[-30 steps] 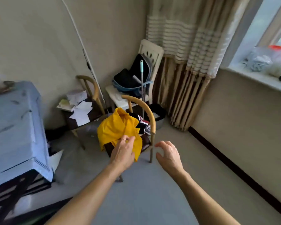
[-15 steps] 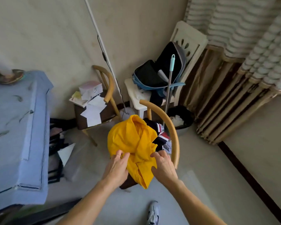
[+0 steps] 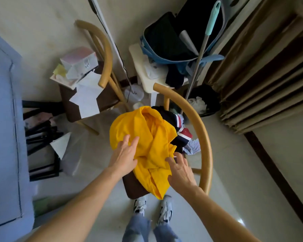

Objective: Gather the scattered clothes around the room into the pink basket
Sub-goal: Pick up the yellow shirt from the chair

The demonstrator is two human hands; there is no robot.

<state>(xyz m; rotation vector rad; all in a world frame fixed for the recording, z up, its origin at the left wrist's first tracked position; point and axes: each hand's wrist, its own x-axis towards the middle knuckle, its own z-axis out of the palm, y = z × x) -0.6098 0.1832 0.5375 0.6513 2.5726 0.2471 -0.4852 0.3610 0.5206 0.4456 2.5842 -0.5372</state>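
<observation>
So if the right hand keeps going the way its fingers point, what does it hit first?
Most likely the yellow garment: the right hand has its fingertips at the cloth's lower right edge, pointing up-left into it. The dark clothes lie just beyond, though depth is hard to judge.

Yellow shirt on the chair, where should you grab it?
Grab the bunched middle folds of the yellow shirt from above. It lies heaped on the chair seat, with the curved backrest blocking the far side.

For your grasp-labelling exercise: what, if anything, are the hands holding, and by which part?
Both hands, left and right, lie on the yellow garment, fingers spread at its lower folds; no closed grip shows yet.
</observation>
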